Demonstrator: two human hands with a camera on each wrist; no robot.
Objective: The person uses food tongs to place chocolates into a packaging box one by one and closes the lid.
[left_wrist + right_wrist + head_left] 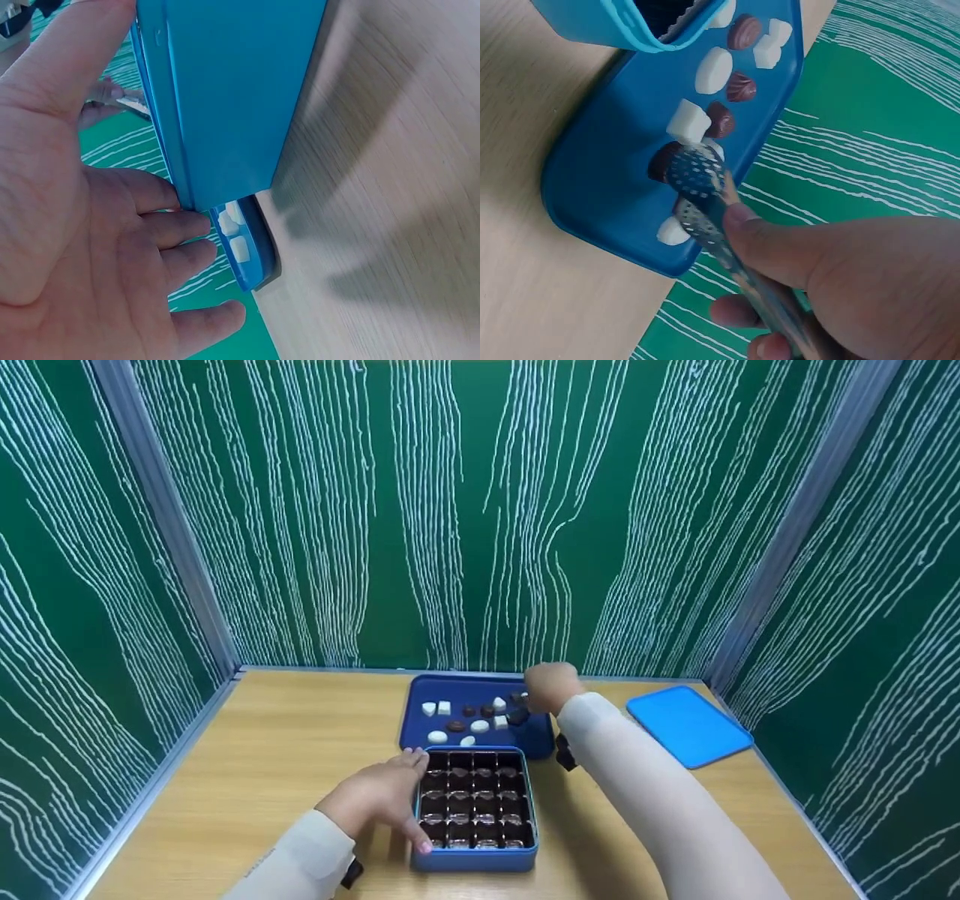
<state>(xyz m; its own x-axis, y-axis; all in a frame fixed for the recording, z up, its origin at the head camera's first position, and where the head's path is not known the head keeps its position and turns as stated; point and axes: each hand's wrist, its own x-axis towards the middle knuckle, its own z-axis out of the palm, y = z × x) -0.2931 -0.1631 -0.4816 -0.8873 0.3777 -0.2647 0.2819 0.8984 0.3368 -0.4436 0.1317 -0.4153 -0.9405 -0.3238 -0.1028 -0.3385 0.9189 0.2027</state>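
Observation:
My right hand [553, 686] grips a pair of metal tongs [696, 174] with perforated ends. The tong tips are over a dark brown chocolate [662, 161] on the dark blue tray [592, 187], close to a white square chocolate [687, 121]. My left hand [381, 795] rests along the left side of a blue box [474, 861], thumb at the near left corner and fingers toward the far left one. Inside the box is a brown divided insert [472, 796] with rows of compartments. In the left wrist view, the fingers lie relaxed against the blue box wall [225, 90].
Several white and brown chocolates lie scattered on the tray, including a white oval one [438, 737] and a brown one [455, 726]. A bright blue lid [690, 727] lies on the wooden table [300, 735] at the right. Green walls with white lines [465, 510] enclose the table.

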